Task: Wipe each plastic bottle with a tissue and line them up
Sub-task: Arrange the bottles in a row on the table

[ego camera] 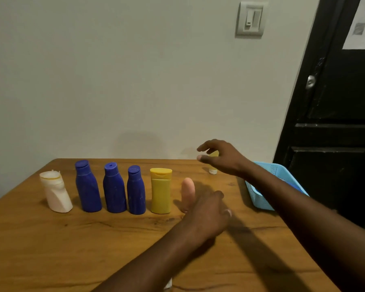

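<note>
Blue, white and yellow bottles [114,188] stand lined up; my left hand [207,209] covers the pink bottle [188,187], grip unclear. My right hand [219,159], fingers spread, hovers at the small yellow bottle [212,170] far right, probably the last.

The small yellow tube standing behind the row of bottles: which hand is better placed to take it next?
Right. The right hand is open just at the small yellow tube, with fingers spread beside its top. The left hand is nearer the camera, at the pink bottle, farther from the tube.
</note>
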The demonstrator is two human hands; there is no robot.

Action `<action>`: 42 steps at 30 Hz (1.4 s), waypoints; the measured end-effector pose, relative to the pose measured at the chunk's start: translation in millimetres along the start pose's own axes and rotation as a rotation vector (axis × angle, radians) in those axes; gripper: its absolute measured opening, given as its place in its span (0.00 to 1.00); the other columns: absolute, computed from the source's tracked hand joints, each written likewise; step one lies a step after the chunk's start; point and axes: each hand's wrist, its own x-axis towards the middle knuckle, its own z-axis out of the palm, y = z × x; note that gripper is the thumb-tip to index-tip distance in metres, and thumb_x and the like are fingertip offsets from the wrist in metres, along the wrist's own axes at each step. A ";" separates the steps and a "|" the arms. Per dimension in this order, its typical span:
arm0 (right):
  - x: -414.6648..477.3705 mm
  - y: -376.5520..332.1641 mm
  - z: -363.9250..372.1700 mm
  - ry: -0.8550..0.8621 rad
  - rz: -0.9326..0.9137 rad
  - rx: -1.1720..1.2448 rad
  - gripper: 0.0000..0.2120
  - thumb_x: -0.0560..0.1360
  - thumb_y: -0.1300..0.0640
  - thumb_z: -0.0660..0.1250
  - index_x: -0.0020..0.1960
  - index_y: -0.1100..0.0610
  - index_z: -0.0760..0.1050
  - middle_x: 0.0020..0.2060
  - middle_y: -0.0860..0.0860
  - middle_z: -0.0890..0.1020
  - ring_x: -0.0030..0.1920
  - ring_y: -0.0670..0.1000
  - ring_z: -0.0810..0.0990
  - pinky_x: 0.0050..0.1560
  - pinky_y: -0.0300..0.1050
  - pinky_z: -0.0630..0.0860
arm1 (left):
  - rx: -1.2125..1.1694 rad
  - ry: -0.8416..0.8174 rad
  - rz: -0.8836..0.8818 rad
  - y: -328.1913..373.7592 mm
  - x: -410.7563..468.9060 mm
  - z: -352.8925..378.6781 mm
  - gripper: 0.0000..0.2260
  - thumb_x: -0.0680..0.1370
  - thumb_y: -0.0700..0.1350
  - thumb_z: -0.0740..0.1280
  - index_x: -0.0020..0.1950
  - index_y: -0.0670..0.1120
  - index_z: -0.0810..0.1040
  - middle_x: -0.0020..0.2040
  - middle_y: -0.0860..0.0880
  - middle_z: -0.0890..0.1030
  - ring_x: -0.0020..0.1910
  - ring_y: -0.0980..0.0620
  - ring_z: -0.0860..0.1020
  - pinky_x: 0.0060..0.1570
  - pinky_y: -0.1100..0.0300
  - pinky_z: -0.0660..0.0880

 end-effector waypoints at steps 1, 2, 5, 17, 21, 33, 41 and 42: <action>-5.6 -8.9 2.2 -0.021 0.000 -0.003 0.18 0.76 0.42 0.70 0.62 0.49 0.79 0.60 0.45 0.79 0.57 0.44 0.77 0.51 0.38 0.73 | -0.009 0.000 0.004 -0.1 -7.4 0.7 0.21 0.83 0.54 0.65 0.75 0.49 0.71 0.75 0.49 0.71 0.73 0.52 0.70 0.68 0.59 0.58; -9.9 -15.8 5.1 -0.045 0.010 -0.008 0.19 0.76 0.41 0.70 0.63 0.49 0.78 0.61 0.45 0.79 0.58 0.45 0.77 0.52 0.40 0.74 | -0.033 -0.013 0.003 -0.7 -13.4 1.1 0.21 0.83 0.54 0.66 0.75 0.50 0.71 0.74 0.49 0.72 0.71 0.52 0.72 0.67 0.60 0.61; -21.4 -31.7 16.6 -0.155 0.067 -0.040 0.25 0.73 0.40 0.72 0.66 0.49 0.77 0.63 0.46 0.78 0.60 0.47 0.76 0.54 0.43 0.75 | -0.099 -0.061 -0.012 -3.5 -33.9 -5.0 0.19 0.82 0.51 0.67 0.72 0.50 0.73 0.66 0.49 0.75 0.62 0.53 0.77 0.64 0.56 0.74; -39.8 -44.7 51.1 -0.119 0.048 -0.131 0.10 0.73 0.53 0.71 0.52 0.56 0.83 0.47 0.47 0.83 0.47 0.46 0.79 0.49 0.50 0.81 | -0.115 0.020 0.013 -24.7 -61.4 -18.4 0.09 0.82 0.47 0.67 0.62 0.50 0.77 0.56 0.55 0.76 0.53 0.57 0.77 0.55 0.58 0.79; -27.1 -36.5 39.7 -0.088 0.045 -0.135 0.11 0.74 0.58 0.70 0.56 0.57 0.82 0.50 0.49 0.83 0.48 0.47 0.79 0.47 0.44 0.78 | -0.060 0.077 0.043 -26.0 -40.2 -15.4 0.18 0.82 0.47 0.66 0.72 0.48 0.72 0.65 0.50 0.72 0.58 0.54 0.75 0.58 0.52 0.78; 85.7 -5.4 5.0 -0.100 0.041 -0.345 0.18 0.76 0.66 0.68 0.65 0.60 0.78 0.62 0.55 0.80 0.59 0.55 0.79 0.55 0.46 0.78 | 0.153 0.021 -0.159 -45.7 69.8 4.3 0.37 0.81 0.58 0.67 0.83 0.45 0.53 0.82 0.42 0.56 0.81 0.40 0.57 0.76 0.44 0.62; 122.4 29.0 24.5 -0.174 0.117 -0.408 0.17 0.76 0.64 0.69 0.64 0.58 0.78 0.62 0.54 0.80 0.59 0.54 0.78 0.48 0.42 0.73 | 0.175 -0.008 -0.148 -76.9 104.7 18.2 0.35 0.83 0.62 0.61 0.83 0.44 0.55 0.82 0.41 0.59 0.81 0.40 0.57 0.80 0.42 0.54; 124.1 32.1 26.0 -0.184 0.127 -0.415 0.17 0.76 0.63 0.69 0.64 0.58 0.78 0.61 0.54 0.80 0.59 0.55 0.78 0.47 0.42 0.72 | 0.185 -0.013 -0.148 -78.5 107.2 18.8 0.35 0.83 0.62 0.60 0.82 0.44 0.56 0.81 0.41 0.59 0.81 0.39 0.56 0.80 0.41 0.52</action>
